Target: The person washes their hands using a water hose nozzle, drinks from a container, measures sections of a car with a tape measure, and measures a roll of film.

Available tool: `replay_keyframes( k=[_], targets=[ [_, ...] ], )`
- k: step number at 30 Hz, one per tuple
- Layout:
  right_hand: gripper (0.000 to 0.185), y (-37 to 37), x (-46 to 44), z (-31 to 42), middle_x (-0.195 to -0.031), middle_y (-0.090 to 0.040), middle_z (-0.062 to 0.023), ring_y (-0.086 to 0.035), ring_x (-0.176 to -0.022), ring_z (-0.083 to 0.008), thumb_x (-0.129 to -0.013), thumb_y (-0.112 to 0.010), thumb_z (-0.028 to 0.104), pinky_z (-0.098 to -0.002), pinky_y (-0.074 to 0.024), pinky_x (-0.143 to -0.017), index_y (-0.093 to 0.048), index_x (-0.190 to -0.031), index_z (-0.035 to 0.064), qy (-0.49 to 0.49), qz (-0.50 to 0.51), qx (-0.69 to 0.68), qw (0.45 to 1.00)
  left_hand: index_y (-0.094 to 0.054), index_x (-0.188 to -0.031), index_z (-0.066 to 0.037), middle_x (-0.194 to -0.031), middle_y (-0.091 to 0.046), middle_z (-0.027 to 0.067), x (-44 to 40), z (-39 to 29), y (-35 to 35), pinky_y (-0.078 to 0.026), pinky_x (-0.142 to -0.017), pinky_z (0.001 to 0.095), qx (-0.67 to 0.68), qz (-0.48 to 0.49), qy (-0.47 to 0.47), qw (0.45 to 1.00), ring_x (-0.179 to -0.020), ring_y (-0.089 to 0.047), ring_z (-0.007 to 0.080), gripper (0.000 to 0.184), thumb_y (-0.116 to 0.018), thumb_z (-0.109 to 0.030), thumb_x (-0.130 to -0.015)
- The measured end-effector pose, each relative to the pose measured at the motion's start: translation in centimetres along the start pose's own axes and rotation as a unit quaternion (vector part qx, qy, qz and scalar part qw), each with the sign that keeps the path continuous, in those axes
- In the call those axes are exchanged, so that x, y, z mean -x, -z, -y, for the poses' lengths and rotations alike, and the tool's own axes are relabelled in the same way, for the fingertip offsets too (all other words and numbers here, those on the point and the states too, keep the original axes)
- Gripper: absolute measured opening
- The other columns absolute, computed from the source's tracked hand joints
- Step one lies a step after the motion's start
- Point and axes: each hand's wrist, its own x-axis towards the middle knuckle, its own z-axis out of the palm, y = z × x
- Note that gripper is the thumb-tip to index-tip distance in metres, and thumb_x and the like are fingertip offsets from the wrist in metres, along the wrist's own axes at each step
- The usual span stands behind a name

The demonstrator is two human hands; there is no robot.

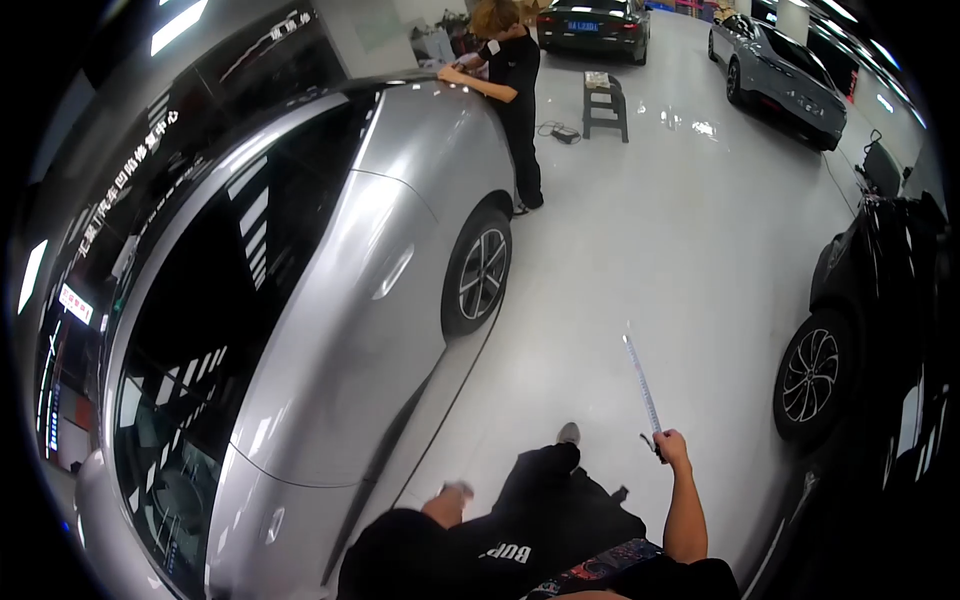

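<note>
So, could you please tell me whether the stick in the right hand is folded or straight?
Straight: the stick runs in one line out from the right hand.

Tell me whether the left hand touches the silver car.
Apart: the head view shows pale floor between the left hand and the silver car.

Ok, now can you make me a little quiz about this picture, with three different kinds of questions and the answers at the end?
1. Which of the camera wearer's hands holds the long stick?
2. True or false: the other person is sitting on the floor.
3. Fill in the gap: the nearest car by the picture's right edge is coloured ____.

Key:
1. The right hand.
2. False; they are standing beside the silver car.
3. Black.
</note>
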Motion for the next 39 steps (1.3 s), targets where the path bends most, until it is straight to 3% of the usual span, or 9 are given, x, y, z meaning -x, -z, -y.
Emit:
replay_keyframes(
  k=[7, 9, 10, 12, 21, 27, 31, 33, 39],
  targets=[
    [0.034, 5.0, -3.0, -10.3, -0.046, -0.043, -0.0015, -0.046, -0.036, -0.0183, -0.087, -0.058, 0.022, -0.0355, -0.0333, -0.033, -0.049, -0.056, 0.0097, -0.305, 0.076, -0.104, 0.944, -0.076, -0.084, -0.011, -0.083, -0.073, 0.0151, 5.0, -46.1, 53.7, -0.056, -0.062, 0.0364, 0.070, -0.567, -0.270, 0.775, -0.072, -0.071, 0.0247, 0.015, -0.063, -0.013, -0.076],
    [0.028, 5.5, -3.4, -14.9, -0.050, -0.044, -0.0032, -0.044, -0.036, -0.0189, -0.089, -0.054, 0.018, -0.0344, -0.0332, -0.032, -0.049, -0.063, 0.0098, -0.397, 0.030, -0.167, 0.902, -0.075, -0.076, -0.007, -0.079, -0.072, 0.0183, 13.2, -62.0, 65.8, -0.055, -0.056, 0.0354, -0.354, -0.667, -0.328, 0.567, -0.068, -0.071, 0.0270, 0.012, -0.064, -0.011, -0.073],
    [0.031, 7.7, -2.3, -13.8, -0.056, -0.051, -0.0062, -0.054, -0.051, -0.0230, -0.088, -0.054, 0.031, -0.0413, -0.0448, -0.049, -0.059, -0.068, 0.0067, -0.278, 0.104, -0.041, 0.954, -0.074, -0.073, -0.006, -0.074, -0.070, 0.0178, 26.3, -64.5, 66.6, -0.053, -0.052, 0.0369, -0.092, -0.545, -0.403, 0.729, -0.064, -0.070, 0.0269, 0.013, -0.062, -0.011, -0.072],
    [0.031, 8.9, -4.0, -12.6, -0.056, -0.051, -0.0063, -0.054, -0.050, -0.0229, -0.088, -0.054, 0.030, -0.0409, -0.0447, -0.048, -0.059, -0.068, 0.0066, -0.208, 0.145, 0.031, 0.967, -0.074, -0.074, -0.008, -0.073, -0.071, 0.0133, 31.6, -81.5, 75.1, -0.053, -0.053, 0.0399, -0.172, -0.594, -0.462, 0.636, -0.062, -0.069, 0.0251, 0.016, -0.062, -0.016, -0.067],
    [0.030, 13.2, -29.0, -0.4, -0.054, -0.052, -0.0063, -0.055, -0.046, -0.0224, -0.090, -0.054, 0.028, -0.0390, -0.0444, -0.044, -0.060, -0.070, 0.0062, -0.236, 0.102, -0.097, 0.961, -0.069, -0.083, -0.009, -0.077, -0.068, 0.0156, 48.0, -87.0, 73.9, -0.051, -0.064, 0.0481, -0.140, -0.470, -0.776, 0.397, -0.071, -0.066, 0.0362, 0.018, -0.056, -0.021, -0.079],
    [0.050, 18.9, -56.0, 13.2, -0.051, -0.059, -0.0133, -0.063, -0.051, -0.0261, -0.089, -0.057, 0.039, -0.0438, -0.0473, -0.050, -0.061, -0.056, 0.0011, -0.065, 0.008, 0.158, 0.985, -0.065, -0.092, -0.003, -0.079, -0.066, 0.0153, 28.4, -73.5, 81.5, -0.050, -0.068, 0.0438, -0.061, -0.312, -0.680, 0.661, -0.074, -0.064, 0.0308, 0.020, -0.062, -0.022, -0.088],
    [0.040, 24.1, -64.1, 34.1, -0.065, -0.065, -0.0125, -0.064, -0.057, -0.0216, -0.088, -0.062, 0.036, -0.0377, -0.0502, -0.054, -0.065, -0.093, -0.0032, 0.067, 0.014, 0.076, 0.995, -0.062, -0.104, -0.001, -0.089, -0.067, 0.0118, 11.7, -64.3, 85.2, -0.052, -0.072, 0.0373, 0.251, -0.477, -0.445, 0.715, -0.080, -0.064, 0.0241, 0.029, -0.063, -0.027, -0.091],
    [0.036, 25.2, -66.9, 40.7, -0.070, -0.067, -0.0108, -0.065, -0.061, -0.0196, -0.087, -0.065, 0.033, -0.0346, -0.0514, -0.059, -0.065, -0.099, -0.0009, 0.119, 0.030, 0.048, 0.991, -0.064, -0.103, -0.002, -0.088, -0.065, 0.0044, 8.9, -59.8, 86.9, -0.050, -0.069, 0.0281, 0.346, -0.316, -0.386, 0.795, -0.077, -0.061, 0.0114, 0.029, -0.064, -0.028, -0.092],
    [0.041, 24.7, -79.6, 53.2, -0.086, -0.071, -0.0133, -0.069, -0.077, -0.0245, -0.086, -0.067, 0.039, -0.0355, -0.0537, -0.072, -0.067, -0.106, 0.0030, 0.193, 0.138, 0.113, 0.965, -0.061, -0.115, 0.001, -0.105, -0.067, 0.0102, 8.5, -62.0, 97.4, -0.053, -0.078, 0.0328, 0.630, -0.188, -0.280, 0.699, -0.094, -0.067, 0.0213, 0.036, -0.064, -0.027, -0.091]
  ],
)
